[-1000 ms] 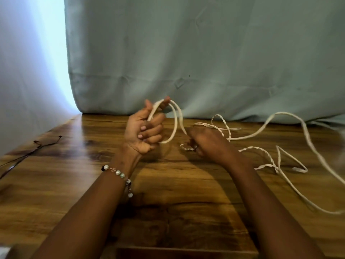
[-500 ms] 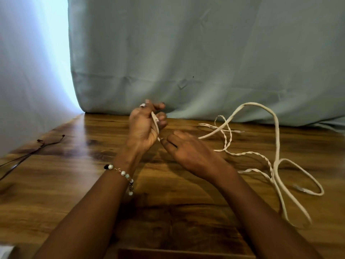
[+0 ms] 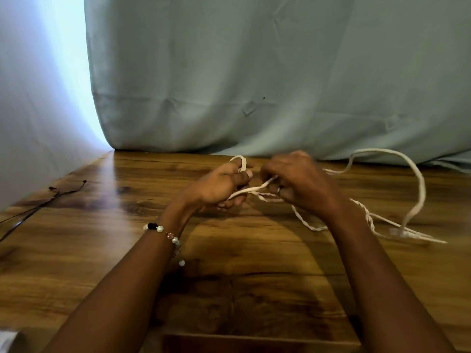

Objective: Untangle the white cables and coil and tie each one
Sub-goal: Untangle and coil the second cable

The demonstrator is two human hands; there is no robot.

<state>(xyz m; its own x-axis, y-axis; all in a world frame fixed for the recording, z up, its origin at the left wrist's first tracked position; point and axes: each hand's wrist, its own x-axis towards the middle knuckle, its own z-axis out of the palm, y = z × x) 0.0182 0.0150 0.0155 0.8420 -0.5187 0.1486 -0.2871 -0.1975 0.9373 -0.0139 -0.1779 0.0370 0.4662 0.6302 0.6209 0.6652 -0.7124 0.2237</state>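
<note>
A flat white cable [image 3: 415, 179] arcs up over the right side of the wooden table [image 3: 102, 250] and runs into both hands. My left hand [image 3: 221, 186] is closed around a small coil of it, one loop showing above the fingers. Just to its right, my right hand [image 3: 298, 184] pinches a strand that stretches across to the left hand. A thinner, twisted white cable [image 3: 367, 217] trails from under the right hand to the right, tangled with the flat one near the table's right side.
A thin dark cable [image 3: 51, 197] lies at the table's left edge. A grey-green curtain [image 3: 280, 85] hangs along the far edge. A beaded bracelet [image 3: 163, 231] sits on my left wrist. A white object [image 3: 7, 340] shows at the bottom left corner.
My right hand has risen from the table and closed on the strand beside the left hand. The loose cable on the right has been drawn in closer.
</note>
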